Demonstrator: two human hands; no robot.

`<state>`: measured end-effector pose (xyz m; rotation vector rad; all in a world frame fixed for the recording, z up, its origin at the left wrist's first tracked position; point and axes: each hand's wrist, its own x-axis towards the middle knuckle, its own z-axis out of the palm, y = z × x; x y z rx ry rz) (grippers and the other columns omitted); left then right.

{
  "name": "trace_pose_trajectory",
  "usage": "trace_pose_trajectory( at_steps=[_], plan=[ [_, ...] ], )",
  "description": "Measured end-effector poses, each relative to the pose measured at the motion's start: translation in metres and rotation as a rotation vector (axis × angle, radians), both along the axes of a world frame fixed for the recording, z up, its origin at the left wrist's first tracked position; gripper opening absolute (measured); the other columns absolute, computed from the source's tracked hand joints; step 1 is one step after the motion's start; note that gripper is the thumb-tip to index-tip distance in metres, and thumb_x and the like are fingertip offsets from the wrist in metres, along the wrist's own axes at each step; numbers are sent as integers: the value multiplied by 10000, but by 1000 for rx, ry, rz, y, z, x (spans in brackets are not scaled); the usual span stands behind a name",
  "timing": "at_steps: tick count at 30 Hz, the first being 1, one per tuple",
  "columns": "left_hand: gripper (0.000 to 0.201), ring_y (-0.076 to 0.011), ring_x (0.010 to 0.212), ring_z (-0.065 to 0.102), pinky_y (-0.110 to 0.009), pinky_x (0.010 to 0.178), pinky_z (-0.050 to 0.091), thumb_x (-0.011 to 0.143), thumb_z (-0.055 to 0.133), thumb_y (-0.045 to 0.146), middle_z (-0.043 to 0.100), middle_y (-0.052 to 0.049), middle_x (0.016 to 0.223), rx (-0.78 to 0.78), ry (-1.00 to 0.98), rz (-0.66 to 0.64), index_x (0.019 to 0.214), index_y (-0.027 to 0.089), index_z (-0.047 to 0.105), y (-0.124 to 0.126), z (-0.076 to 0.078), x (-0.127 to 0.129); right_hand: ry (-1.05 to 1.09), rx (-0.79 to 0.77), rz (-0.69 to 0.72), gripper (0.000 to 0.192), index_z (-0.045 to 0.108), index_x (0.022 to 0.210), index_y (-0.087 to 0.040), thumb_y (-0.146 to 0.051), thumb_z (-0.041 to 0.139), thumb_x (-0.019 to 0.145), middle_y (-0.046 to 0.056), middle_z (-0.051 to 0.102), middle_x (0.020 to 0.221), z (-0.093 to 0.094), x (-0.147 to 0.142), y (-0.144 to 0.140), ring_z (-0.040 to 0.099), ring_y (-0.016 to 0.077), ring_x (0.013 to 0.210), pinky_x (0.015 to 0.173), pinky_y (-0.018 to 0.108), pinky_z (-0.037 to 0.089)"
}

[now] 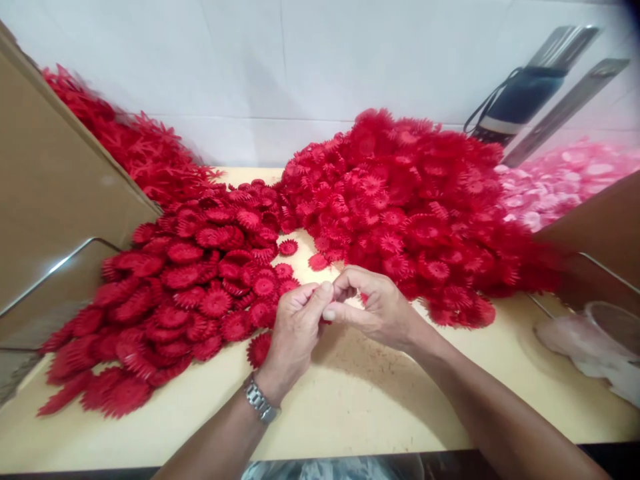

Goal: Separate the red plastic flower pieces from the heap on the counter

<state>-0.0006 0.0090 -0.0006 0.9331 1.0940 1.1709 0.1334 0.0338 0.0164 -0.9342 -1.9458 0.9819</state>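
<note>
Left hand: our left hand [296, 327] is curled nearly closed, thumb and forefinger pinched together at the fingertips, meeting the right hand just above the surface; a metal watch [260, 400] sits on its wrist.
Right hand: our right hand [373, 308] is also bent in, fingers hooked over and thumb pressed toward the left hand's fingertips.
What the hands hold: we see only a sliver of red between the pinched fingertips, a small red flower piece [326, 323]; its shape is mostly hidden by the fingers, so we cannot tell more.
Look of the pieces: round, flat red discs ringed with short, fine, tooth-like petals, with a raised centre, all the same bright red.
Left of the hands: a spread heap of flat red flowers [185, 300] lies just beside the left hand, one loose flower [259, 348] touching its wrist side.
Beyond the hands: a taller mound of red flowers [410, 207] rises just behind the right hand.
Far left: a cardboard box wall [55, 200] with spikier red pieces [135, 147] behind it.
Far right: pale pink pieces [565, 177], well apart from the hands.
Surface: a pale yellow surface [360, 400] carries it all.
</note>
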Motion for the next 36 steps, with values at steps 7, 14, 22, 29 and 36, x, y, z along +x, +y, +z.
trace_pose_trajectory(
  at_steps=[7,14,22,29,36],
  plan=[
    [291,-63,457,323,-199,417,243,822,488,415,375,64,528,139,260,-167,659,178,442,0,2,-6,97,-89,-24,118,530,645,-166,-137,557,756,-22,516,633,0,5,5,478,91,602,564,226,390],
    [235,-67,438,319,-202,421,238,798,519,353,381,73,498,125,308,-159,651,182,456,1,6,-4,31,80,-153,117,541,661,-166,-106,508,756,-15,530,647,-1,5,2,497,95,590,550,227,391],
    [257,-70,406,311,-204,398,226,793,518,351,372,67,466,125,323,-121,605,188,452,1,8,-5,-1,103,-222,142,490,618,-176,-138,493,754,-19,509,598,2,-2,-1,474,99,565,543,232,386],
    [294,-74,414,334,-201,403,251,771,540,372,360,60,448,113,265,-197,564,178,466,-6,7,-4,-31,304,-629,132,482,688,-190,-203,460,817,-22,489,611,12,36,24,451,108,544,533,243,375],
    [125,-103,451,485,-205,445,335,754,554,285,546,19,492,-52,32,-138,748,163,580,1,4,-3,-717,727,-879,115,616,739,-200,-229,526,805,43,615,758,11,76,40,535,191,748,713,339,349]
  ],
)
